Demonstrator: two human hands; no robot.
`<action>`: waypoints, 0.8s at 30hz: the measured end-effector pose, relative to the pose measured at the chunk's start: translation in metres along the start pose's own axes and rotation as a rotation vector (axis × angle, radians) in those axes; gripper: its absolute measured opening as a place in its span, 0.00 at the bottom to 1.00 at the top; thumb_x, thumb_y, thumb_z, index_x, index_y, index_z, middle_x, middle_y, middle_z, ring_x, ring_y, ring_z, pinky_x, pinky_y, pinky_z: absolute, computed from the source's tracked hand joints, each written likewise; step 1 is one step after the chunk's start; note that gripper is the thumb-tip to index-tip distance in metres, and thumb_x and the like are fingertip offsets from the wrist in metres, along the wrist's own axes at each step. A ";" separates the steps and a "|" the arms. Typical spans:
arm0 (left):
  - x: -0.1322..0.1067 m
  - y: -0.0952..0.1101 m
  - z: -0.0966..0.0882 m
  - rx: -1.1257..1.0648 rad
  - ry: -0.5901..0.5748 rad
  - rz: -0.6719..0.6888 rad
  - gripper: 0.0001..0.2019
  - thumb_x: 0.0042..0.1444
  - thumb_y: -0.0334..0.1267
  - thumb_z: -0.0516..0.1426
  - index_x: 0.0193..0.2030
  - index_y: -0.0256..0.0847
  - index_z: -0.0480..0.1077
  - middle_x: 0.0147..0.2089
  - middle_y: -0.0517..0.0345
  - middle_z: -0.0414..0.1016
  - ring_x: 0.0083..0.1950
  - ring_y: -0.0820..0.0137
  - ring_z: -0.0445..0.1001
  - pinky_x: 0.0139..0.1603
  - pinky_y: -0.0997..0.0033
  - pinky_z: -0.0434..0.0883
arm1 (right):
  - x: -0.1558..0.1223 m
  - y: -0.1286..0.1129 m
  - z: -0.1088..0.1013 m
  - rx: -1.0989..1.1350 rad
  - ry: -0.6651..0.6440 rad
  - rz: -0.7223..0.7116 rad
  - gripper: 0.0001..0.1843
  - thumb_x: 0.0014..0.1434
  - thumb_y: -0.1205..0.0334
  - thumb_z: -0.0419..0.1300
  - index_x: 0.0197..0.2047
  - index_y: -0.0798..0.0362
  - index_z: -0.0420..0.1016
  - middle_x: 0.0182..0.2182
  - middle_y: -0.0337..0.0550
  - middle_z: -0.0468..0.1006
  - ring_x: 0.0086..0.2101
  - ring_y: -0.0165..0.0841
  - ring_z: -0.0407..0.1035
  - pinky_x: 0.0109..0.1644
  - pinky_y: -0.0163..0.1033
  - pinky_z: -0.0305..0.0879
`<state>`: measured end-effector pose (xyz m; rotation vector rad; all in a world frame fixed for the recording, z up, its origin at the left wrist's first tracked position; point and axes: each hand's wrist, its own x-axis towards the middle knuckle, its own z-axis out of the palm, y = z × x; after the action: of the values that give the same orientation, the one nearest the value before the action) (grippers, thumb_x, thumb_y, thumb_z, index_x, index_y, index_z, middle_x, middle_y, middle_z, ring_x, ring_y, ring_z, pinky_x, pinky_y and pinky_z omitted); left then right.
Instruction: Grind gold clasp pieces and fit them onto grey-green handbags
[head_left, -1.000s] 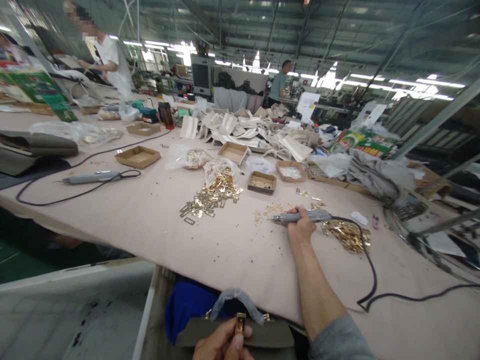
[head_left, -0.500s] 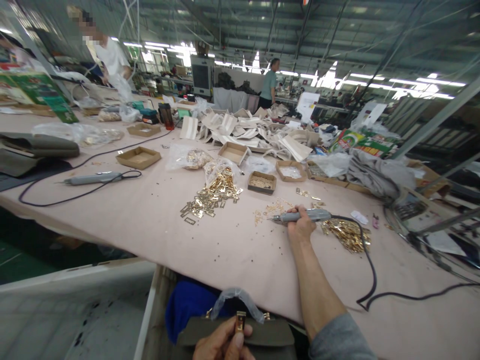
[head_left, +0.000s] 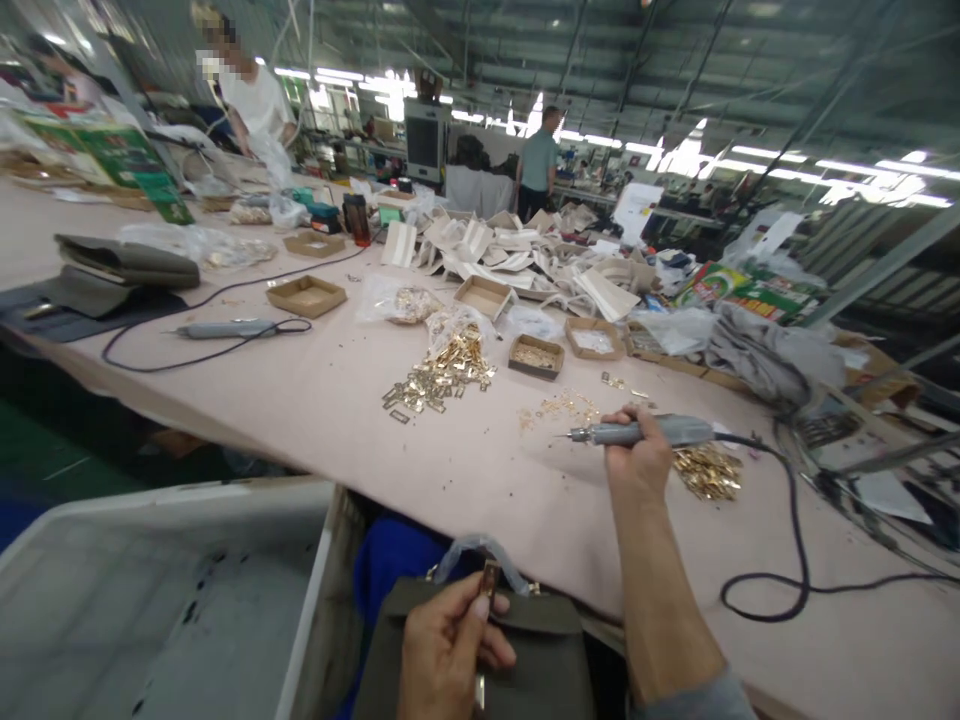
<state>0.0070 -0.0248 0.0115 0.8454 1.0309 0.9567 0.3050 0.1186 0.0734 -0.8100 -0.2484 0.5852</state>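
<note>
My left hand [head_left: 450, 640] pinches a small gold metal plate [head_left: 489, 577] between thumb and fingers. It is held over a dark olive handbag [head_left: 540, 655] whose handle [head_left: 474, 545] is wrapped in clear plastic. A gold fitting [head_left: 480, 690] shows on the bag's front below that hand. Over the table, my right hand [head_left: 639, 458] is wrapped around a grey corded electric screwdriver [head_left: 675, 431], its bit pointing left. Just past the tip lie scattered tiny gold pieces [head_left: 566, 405]. A pile of gold metal parts [head_left: 709, 472] sits right of my right hand.
Gold rectangular frames [head_left: 442, 375] spill from a plastic bag in mid-table. Small cardboard trays [head_left: 536, 357] stand behind. A second electric screwdriver [head_left: 229, 328] lies at left near a folded olive bag [head_left: 127, 262]. A white bin [head_left: 319, 590] stands lower left. Two people are farther back.
My right hand has lifted the screwdriver off the table and moved right. My left hand has risen slightly with the gold plate, and more of the handbag shows.
</note>
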 end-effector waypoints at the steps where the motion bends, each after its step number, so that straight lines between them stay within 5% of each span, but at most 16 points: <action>1: -0.002 0.002 0.001 0.005 -0.011 -0.013 0.28 0.59 0.60 0.66 0.47 0.32 0.83 0.37 0.44 0.86 0.23 0.68 0.81 0.23 0.76 0.77 | -0.018 -0.011 0.000 0.010 -0.044 0.008 0.14 0.53 0.67 0.72 0.37 0.54 0.70 0.33 0.35 0.71 0.29 0.22 0.65 0.36 0.32 0.75; 6: -0.011 0.000 0.001 -0.050 0.001 -0.093 0.23 0.60 0.51 0.64 0.47 0.28 0.80 0.40 0.43 0.85 0.22 0.72 0.79 0.22 0.78 0.74 | -0.119 -0.047 0.003 -0.093 -0.202 0.112 0.13 0.54 0.66 0.73 0.37 0.53 0.71 0.35 0.37 0.71 0.28 0.23 0.62 0.30 0.31 0.69; 11: -0.022 -0.007 0.001 -0.107 -0.039 -0.118 0.20 0.59 0.47 0.62 0.45 0.28 0.79 0.38 0.45 0.83 0.24 0.71 0.81 0.25 0.77 0.77 | -0.198 -0.047 0.000 -0.239 -0.234 0.094 0.16 0.52 0.63 0.75 0.38 0.52 0.72 0.33 0.37 0.73 0.26 0.25 0.63 0.28 0.33 0.66; 24: -0.030 -0.011 -0.003 -0.140 -0.037 -0.101 0.17 0.60 0.41 0.61 0.46 0.26 0.79 0.36 0.45 0.82 0.26 0.70 0.83 0.26 0.79 0.78 | -0.240 -0.029 -0.003 -0.312 -0.354 -0.006 0.15 0.56 0.65 0.75 0.40 0.53 0.73 0.27 0.35 0.73 0.24 0.27 0.66 0.28 0.36 0.67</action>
<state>0.0001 -0.0561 0.0095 0.6866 0.9542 0.9134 0.1218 -0.0383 0.0950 -1.0023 -0.6790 0.6927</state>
